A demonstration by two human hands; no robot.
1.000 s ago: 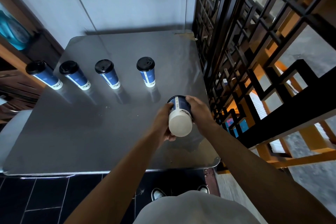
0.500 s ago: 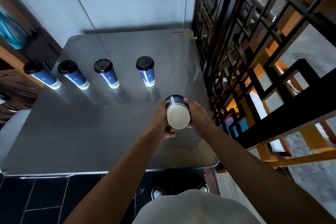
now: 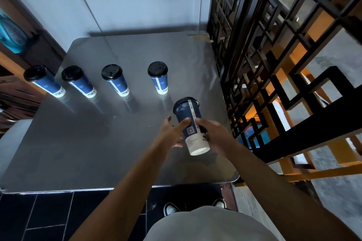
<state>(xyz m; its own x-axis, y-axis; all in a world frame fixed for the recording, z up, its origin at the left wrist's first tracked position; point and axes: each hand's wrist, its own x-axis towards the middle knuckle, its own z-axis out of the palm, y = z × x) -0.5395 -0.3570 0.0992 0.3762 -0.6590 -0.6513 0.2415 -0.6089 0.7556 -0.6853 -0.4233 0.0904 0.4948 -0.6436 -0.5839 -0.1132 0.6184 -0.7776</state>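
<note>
In the head view the blue paper cup [image 3: 185, 111] hangs tilted in the air over the table's [image 3: 98, 143] near right part, its white base towards the camera and its dark lid turned away so only the rim shows. The left hand [image 3: 172, 133] lies against its side with fingers [image 3: 185, 122] fairly straight, a loose grip. The right hand [image 3: 215, 133], smeared by blur, has its grip curled round the cup's other side, the far fingers hidden. Four lidded cups [image 3: 115, 80] stand in a row well beyond.
</note>
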